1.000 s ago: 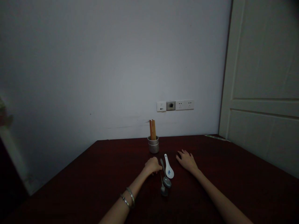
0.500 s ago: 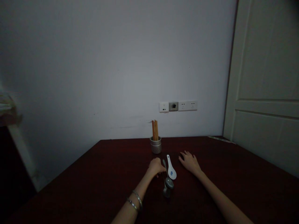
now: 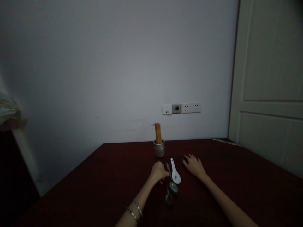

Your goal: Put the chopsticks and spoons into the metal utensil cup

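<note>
My left hand [image 3: 159, 172] is closed around the handle of a metal spoon [image 3: 169, 199], whose bowl points toward me. Part of that handle is hidden by the fingers. Just right of it lies a second metal spoon [image 3: 173, 188], its handle angled up toward the back. A white ceramic soup spoon [image 3: 174, 171] with a blue mark in its bowl rests beside that one. My right hand [image 3: 194, 166] lies palm down on the table, fingers spread, holding nothing, to the right of the white spoon.
Behind the spoons stands a grey metal holder [image 3: 159, 152] with several wooden chopsticks [image 3: 158, 133] upright in it. The dark red table [image 3: 113, 179] reaches back to a wall with sockets [image 3: 191, 107]. A pale panelled door [image 3: 270, 78] is at the right.
The bowl of the spoon in my left hand has come slightly nearer to me and apart from the other metal spoon's bowl. My right hand stays flat. The view has shifted a little.
</note>
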A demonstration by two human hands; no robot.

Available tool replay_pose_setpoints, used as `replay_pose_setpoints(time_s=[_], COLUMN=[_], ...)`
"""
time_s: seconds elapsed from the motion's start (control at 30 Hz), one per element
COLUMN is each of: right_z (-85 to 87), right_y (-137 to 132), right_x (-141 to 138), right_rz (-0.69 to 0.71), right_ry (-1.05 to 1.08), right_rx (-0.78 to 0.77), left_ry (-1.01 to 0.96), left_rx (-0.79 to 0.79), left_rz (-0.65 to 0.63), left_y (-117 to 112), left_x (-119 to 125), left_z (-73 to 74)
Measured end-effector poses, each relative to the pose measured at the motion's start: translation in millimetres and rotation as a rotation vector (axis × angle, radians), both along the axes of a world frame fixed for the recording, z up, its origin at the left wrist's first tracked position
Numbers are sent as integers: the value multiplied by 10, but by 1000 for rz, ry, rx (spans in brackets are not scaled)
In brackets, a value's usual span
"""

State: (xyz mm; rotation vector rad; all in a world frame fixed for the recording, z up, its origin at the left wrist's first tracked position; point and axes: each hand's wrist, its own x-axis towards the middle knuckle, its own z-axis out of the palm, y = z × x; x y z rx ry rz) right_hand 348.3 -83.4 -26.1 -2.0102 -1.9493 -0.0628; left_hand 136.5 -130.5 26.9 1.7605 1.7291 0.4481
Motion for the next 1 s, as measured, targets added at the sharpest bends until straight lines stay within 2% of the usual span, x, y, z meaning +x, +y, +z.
replay_pose_setpoints(time_s=[0.17, 0.3, 0.37, 0.47, 0.6, 0.67, 0.73, 0.83, 1.0], right_z=[-21, -49, 0, 267, 940, 1273, 1519, 1683, 1621], right_y=[16, 14, 4, -33, -138, -210, -282, -365, -381], right_x=[2, 29, 47, 20, -210, -382, -547, -728, -848], right_rz=[4, 12, 22, 105, 310, 423, 508, 576, 553], right_ry=[0, 49, 110, 269, 681, 953, 1166, 1275, 1290], right_rx=[16, 39, 70, 170, 285, 191, 62, -44, -39], left_ry=[-13, 71, 123, 192, 258, 265, 261, 247, 233], left_rx=[64, 228, 323, 436, 586, 657, 703, 715, 717], left_rz=[-18, -28, -34, -33, -21, -12, -17, -25, -46], left_y=[9, -45, -82, -132, -186, -211, -237, -269, -268], left_x=[-52, -80, -83, -68, -32, -14, 2, 25, 57], left_z=[2, 172, 300, 504, 741, 835, 913, 985, 963])
